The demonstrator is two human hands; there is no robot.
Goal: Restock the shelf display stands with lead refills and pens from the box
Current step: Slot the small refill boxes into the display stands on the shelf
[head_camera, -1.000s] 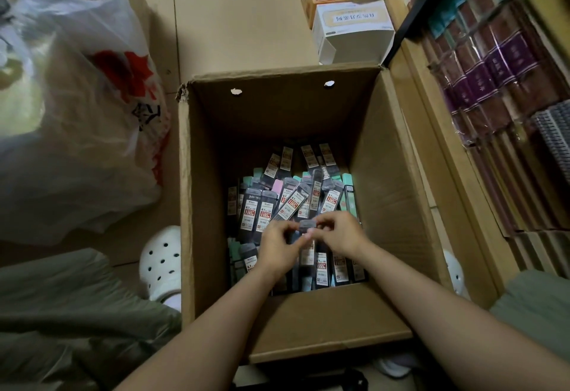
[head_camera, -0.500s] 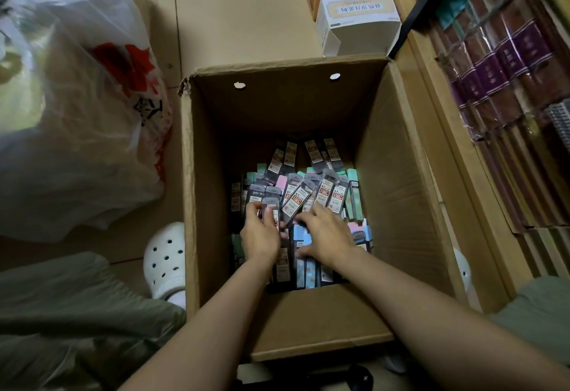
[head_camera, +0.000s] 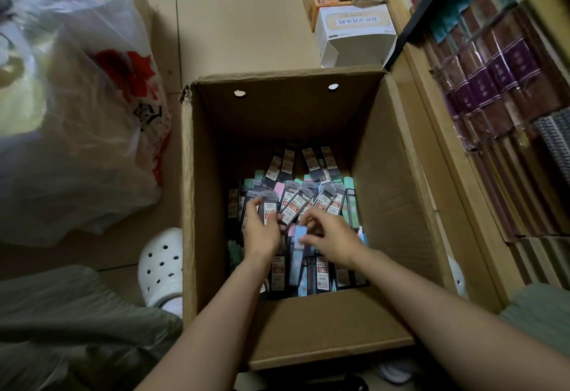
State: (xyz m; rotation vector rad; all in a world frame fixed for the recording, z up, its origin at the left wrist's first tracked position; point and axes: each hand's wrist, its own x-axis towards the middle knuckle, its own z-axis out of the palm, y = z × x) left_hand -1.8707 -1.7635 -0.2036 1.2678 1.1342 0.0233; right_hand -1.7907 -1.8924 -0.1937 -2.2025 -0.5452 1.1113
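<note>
Deep in the cardboard box [head_camera: 398, 193], the left hand [head_camera: 262, 230] pinched a lead-refill pack [head_camera: 270, 207] to gather stock; the right hand [head_camera: 331, 238] pinched a pale blue pack [head_camera: 299, 238].

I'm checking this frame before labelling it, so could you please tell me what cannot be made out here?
Head view, the only one:
- Small print on the lead refill packs: too small to read.
- Packs beneath the left hand and right hand: covered by them.
- Bottom of the cardboard box: buried under packs.
- Shelf: cut off by the right edge; no display stands visible.
</note>
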